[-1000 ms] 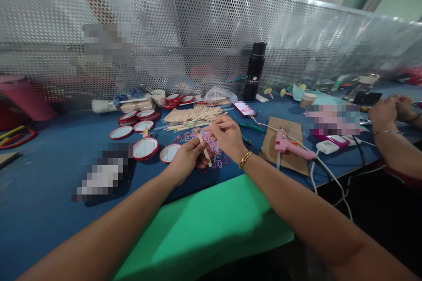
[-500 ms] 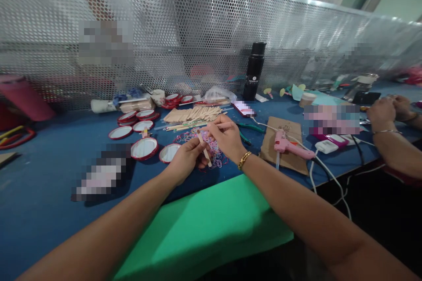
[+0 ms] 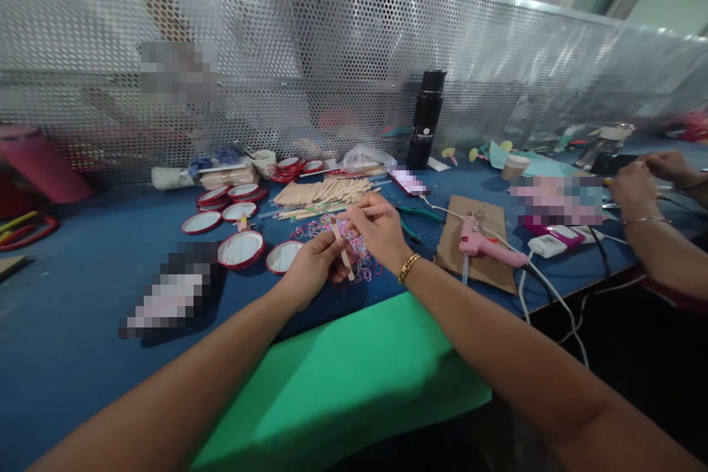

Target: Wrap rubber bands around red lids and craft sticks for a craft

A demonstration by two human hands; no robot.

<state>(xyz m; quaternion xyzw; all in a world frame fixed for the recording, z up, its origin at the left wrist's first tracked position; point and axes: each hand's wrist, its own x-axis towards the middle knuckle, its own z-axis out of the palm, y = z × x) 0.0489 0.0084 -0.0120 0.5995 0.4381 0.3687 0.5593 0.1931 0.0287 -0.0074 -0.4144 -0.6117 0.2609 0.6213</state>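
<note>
The wooden stick [image 3: 348, 264] is slanting between the person's two hands, just above the near part of a pile of colorful small loops [image 3: 366, 267], its upper end carrying a dark mark. The left hand [image 3: 310, 267] is closing around it, thumb pressing on the stick's face and fingers curling behind and beneath. The right hand [image 3: 383, 232] is pinching a slim pinkish rod [image 3: 378, 209] between thumb and fingers, the other fingers bending inward; the rod's tip is pointing toward the stick's marked end, though whether they are touching is impossible to tell. A gold bracelet [image 3: 409, 268] is circling the right wrist. Beyond the hands, a heap of flat sticks [image 3: 318, 193] is lying on the blue table [image 3: 60, 302]. Red-rimmed lids [image 3: 241, 249] are sitting to the left of the left hand, the closest one just beside it. Over on the right, a pink glue gun [image 3: 487, 245] is resting on a cardboard piece [image 3: 491, 215], apart from both hands.
</note>
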